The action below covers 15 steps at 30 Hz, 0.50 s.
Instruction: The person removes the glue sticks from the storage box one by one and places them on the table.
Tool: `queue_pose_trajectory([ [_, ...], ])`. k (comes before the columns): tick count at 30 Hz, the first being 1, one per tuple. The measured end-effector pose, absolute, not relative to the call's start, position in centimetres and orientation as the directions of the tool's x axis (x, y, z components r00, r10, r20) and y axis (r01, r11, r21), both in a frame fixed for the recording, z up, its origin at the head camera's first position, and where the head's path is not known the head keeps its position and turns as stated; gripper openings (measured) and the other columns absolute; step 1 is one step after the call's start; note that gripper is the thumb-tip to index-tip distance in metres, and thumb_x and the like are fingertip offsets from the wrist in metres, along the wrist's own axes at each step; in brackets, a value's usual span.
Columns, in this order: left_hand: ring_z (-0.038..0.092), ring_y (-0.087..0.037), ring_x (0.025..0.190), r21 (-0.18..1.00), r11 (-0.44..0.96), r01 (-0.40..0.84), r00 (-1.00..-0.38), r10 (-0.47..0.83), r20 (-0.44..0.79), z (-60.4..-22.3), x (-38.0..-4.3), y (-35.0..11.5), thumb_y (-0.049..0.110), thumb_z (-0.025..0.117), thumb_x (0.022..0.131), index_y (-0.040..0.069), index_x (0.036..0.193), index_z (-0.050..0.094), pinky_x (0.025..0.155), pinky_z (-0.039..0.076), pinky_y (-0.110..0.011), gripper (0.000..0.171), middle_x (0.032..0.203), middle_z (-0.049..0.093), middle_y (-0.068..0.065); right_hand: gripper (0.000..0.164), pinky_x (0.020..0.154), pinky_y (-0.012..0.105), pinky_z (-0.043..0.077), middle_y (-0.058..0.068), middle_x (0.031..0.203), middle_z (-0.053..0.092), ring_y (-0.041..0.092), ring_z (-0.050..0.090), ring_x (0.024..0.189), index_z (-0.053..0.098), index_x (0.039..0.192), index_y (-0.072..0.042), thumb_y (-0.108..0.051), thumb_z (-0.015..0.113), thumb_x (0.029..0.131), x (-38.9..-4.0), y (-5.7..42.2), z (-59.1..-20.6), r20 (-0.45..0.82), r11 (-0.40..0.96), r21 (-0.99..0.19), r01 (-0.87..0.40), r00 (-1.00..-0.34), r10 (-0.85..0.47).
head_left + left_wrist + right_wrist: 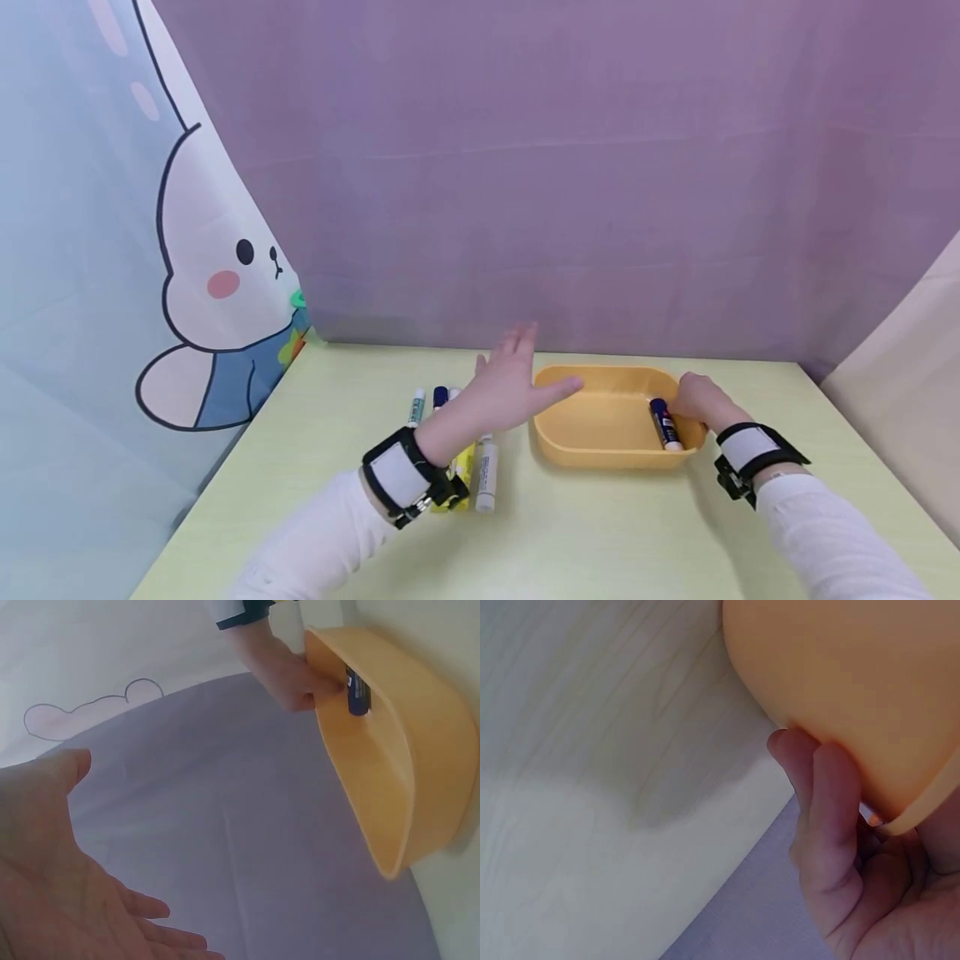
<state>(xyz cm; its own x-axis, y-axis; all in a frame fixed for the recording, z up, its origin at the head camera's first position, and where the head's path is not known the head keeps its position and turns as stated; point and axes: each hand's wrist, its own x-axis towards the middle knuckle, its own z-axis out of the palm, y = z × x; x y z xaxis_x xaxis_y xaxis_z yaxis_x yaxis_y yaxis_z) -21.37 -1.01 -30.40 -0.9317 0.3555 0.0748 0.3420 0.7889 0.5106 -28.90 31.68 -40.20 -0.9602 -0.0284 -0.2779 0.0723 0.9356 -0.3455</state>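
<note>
My right hand [703, 400] grips the right end of a yellow-orange plastic basin [592, 458]. In the right wrist view its curled fingers [834, 817] press the outer wall, with the rim between them and the thumb side. Inside the basin, close to that hand, lies a dark blue glue stick [663, 423] with a white end. My left hand [506, 385] hovers left of the basin, fingers spread and nothing in it. Below and behind the left wrist lie several tubes and sticks, among them a white tube [487, 475] and a yellow one [464, 479], partly hidden by the arm.
A small white-and-teal tube [417, 407] and a dark-capped stick [440, 397] lie at the left of the group. The pale table [600, 542] ends at a purple cloth [562, 208] behind. A cartoon-printed curtain [90, 333] hangs at the left.
</note>
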Motion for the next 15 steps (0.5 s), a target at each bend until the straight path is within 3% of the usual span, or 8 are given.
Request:
queue_pose_trajectory([
  [8, 0.003, -0.027, 0.146, 0.552, 0.772, 0.316, -0.931, 0.363, 0.025, -32.2, -22.4, 3.1, 0.078, 0.044, 0.078, 0.017, 0.153, 0.007, 0.111, 0.009, -0.060, 0.103, 0.158, 0.006, -0.011, 0.017, 0.044, 0.027, 0.050, 0.012, 0.063, 0.056, 0.018, 0.059, 0.047, 0.049, 0.080, 0.007, -0.009, 0.055, 0.083, -29.1, 31.7, -40.3, -0.286, 0.932, -0.352, 0.080, -0.958, -0.026],
  [15, 0.007, -0.029, 0.145, 0.513, 0.790, 0.337, -0.926, 0.377, 0.028, -33.6, -23.3, 6.4, 0.080, 0.041, 0.078, 0.013, 0.152, 0.015, 0.111, 0.014, -0.061, 0.103, 0.158, 0.011, -0.010, 0.018, 0.046, 0.028, 0.052, 0.013, 0.065, 0.058, 0.019, 0.060, 0.048, 0.050, 0.082, 0.008, -0.008, 0.056, 0.083, -29.5, 31.6, -40.2, -0.303, 0.933, -0.350, 0.090, -0.953, -0.022],
])
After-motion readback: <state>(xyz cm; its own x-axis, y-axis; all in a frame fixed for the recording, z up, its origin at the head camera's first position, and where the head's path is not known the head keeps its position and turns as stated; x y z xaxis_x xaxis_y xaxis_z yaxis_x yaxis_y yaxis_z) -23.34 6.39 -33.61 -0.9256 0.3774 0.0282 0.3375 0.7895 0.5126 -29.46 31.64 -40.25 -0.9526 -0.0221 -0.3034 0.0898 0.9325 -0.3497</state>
